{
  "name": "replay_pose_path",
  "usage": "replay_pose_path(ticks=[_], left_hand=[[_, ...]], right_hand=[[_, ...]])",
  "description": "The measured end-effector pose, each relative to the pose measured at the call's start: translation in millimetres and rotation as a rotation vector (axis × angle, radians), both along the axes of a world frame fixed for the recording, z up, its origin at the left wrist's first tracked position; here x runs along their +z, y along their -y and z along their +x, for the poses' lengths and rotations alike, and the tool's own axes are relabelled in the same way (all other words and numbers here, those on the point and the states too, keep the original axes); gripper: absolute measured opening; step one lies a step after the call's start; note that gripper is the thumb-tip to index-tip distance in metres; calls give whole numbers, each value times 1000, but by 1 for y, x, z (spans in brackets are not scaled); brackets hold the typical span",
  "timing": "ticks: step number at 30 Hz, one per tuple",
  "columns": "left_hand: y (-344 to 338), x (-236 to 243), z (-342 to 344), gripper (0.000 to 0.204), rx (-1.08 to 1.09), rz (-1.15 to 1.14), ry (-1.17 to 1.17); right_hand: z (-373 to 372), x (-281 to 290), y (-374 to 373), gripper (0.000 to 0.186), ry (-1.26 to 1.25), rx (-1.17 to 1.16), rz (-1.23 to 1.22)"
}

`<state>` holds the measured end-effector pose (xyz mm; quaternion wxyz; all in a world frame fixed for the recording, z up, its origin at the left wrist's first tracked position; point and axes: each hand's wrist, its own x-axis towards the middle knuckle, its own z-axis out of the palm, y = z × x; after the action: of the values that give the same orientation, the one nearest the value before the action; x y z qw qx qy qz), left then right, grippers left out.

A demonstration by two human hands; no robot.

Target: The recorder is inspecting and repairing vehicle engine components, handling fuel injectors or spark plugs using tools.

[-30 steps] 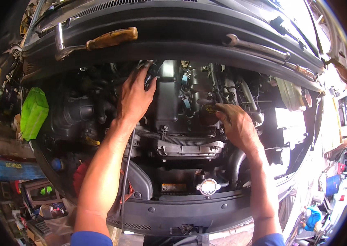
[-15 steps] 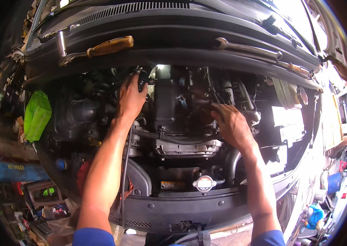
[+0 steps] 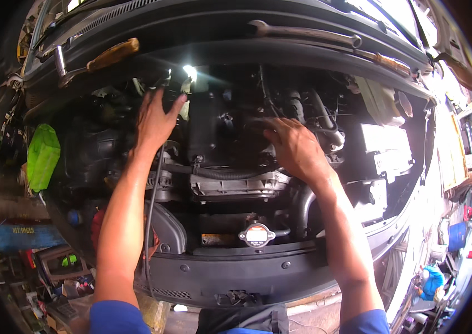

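Both hands are now reaching deeper into the black engine bay (image 3: 230, 183) than before. Left hand (image 3: 155, 119) is lying open near the small bright work lamp (image 3: 190, 72); right hand (image 3: 297, 147) is pressing flat, fingers hidden, on the dark engine cover (image 3: 213, 128).

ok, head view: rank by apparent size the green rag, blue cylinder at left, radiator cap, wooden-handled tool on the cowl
1. Green rag
2. Blue cylinder, close to the rag; partly hidden and bent by the fisheye rim, so this order is unsure
3. Wooden-handled tool, long but thin
4. Radiator cap, clearly smallest
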<state>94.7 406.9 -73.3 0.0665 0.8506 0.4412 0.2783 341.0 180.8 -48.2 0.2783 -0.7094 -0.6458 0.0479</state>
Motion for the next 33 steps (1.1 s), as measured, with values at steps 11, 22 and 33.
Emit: replay_pose_path(ticks=[11, 22, 33], left_hand=[[37, 84, -21, 58, -133, -188, -105], [427, 82, -223, 43, 564, -36, 212], [617, 38, -249, 49, 791, -344, 328]], right_hand=[[12, 9, -4, 41, 73, -40, 7], [1, 18, -1, 37, -112, -101, 223], [-95, 53, 109, 39, -361, 157, 335]])
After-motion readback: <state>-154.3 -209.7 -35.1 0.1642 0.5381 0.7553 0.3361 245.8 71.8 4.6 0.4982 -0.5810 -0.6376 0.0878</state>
